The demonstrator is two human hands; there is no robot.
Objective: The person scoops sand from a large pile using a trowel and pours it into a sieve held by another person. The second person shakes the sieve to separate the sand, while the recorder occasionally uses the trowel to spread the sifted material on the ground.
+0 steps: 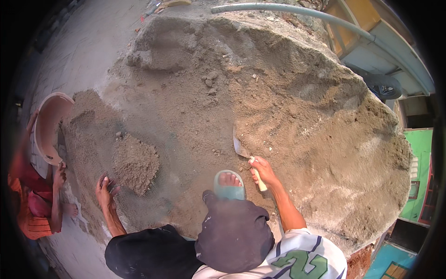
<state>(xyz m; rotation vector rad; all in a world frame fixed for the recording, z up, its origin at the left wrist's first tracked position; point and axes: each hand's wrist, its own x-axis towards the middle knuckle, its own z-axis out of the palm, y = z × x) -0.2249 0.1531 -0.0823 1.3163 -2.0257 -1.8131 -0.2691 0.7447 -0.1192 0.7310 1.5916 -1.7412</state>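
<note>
My right hand (264, 174) is closed round the pale handle of a trowel (239, 146), its metal blade pointing away from me against the sand. On the left, my left hand (106, 193) grips the near-left edge of a fine mesh screen (160, 197); part of its fingers is hidden or blurred there. A small mound of damp sand (135, 162) lies on the mesh. Around both hands spreads a large heap of grey-brown sand (288, 116). My foot in a light green sandal (228, 191) rests on the sand between them.
At the far left another person (42, 200) crouches, holding a pinkish basin (48, 121) tilted against the sand. A grey pipe (297, 13) curves along the far right, above a wheel (383, 86). A paved strip (88, 42) runs along the left. Green wall (420, 172) stands at right.
</note>
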